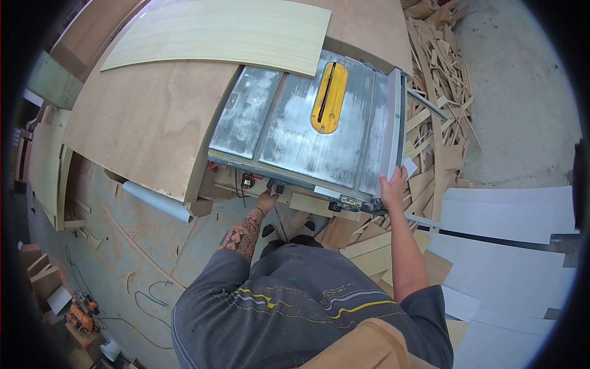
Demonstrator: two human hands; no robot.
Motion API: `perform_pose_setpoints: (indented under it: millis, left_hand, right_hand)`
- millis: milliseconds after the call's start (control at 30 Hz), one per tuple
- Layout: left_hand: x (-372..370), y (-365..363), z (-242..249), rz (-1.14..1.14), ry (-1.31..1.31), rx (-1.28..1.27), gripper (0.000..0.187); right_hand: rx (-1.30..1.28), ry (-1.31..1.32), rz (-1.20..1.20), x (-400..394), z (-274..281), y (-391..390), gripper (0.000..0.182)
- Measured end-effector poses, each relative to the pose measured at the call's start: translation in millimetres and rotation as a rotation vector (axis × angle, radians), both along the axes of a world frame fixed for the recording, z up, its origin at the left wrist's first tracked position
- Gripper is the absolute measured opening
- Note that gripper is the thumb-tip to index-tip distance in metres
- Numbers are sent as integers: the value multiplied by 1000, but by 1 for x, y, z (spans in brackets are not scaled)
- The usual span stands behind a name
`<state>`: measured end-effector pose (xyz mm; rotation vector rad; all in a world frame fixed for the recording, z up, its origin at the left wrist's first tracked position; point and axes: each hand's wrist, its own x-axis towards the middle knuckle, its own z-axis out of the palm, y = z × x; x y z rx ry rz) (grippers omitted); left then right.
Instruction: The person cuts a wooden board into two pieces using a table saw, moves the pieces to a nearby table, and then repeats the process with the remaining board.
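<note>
A table saw [295,129] with a grey metal top and a yellow blade insert [329,98] is set into a plywood bench [147,117]. My right hand [393,187] grips the near end of the rip fence [393,123] at the saw's right side. My left hand [267,200] reaches under the saw's front edge, touching the controls there; its fingers are partly hidden. A pale wood sheet [227,31] lies across the bench behind the saw.
A heap of wood offcuts [436,80] lies on the floor to the right of the saw. White panels [510,215] are stacked at the right. A white tube [157,202] sticks out under the bench. Power tools and cables [83,313] sit on the floor lower left.
</note>
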<state>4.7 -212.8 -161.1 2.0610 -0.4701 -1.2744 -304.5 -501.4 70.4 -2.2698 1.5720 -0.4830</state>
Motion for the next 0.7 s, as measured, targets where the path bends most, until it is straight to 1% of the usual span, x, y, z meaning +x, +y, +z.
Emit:
perform_pose_setpoints:
  millis: [33,100,200,233,300,367,400,467,500,567,633,700]
  left_hand:
    - [-5,3,-9,33,-8,1,78]
    - [-13,10,-21,6,-26,4,77]
    - [-29,29,-25,-51,-50,19,73]
    - [-34,36,-24,-83,-58,32,71]
    - [-48,52,2,-4,71,86,64]
    - [-53,73,-30,-210,-65,94,56]
    - [-55,83,-26,-212,-74,93,56]
    - [-60,103,-17,-325,-36,178,54]
    - [-62,115,-15,-328,-44,179,54]
    - [-61,142,-21,-380,-77,135,44]
    - [-55,167,-31,-400,-132,140,45]
    - [-46,186,-32,-423,-186,147,46]
  right_hand:
    - [-9,-12,10,-2,-4,-2,70]
    - [-20,-36,11,-3,-7,-3,70]
    - [-13,-29,4,-2,-4,-2,70]
    - [4,-22,-9,-1,0,0,70]
    - [20,-26,-25,1,1,1,69]
    - [16,-18,-39,1,-1,1,69]
    - [15,-26,-41,0,-4,-1,69]
    - [0,-24,-38,-1,-8,-2,68]
    - [0,-32,-42,-2,-9,-2,68]
    - [16,-30,-53,-1,-9,-3,65]
    - [14,-42,-49,-2,-8,-3,63]
    - [14,-53,-47,-1,-7,-2,61]
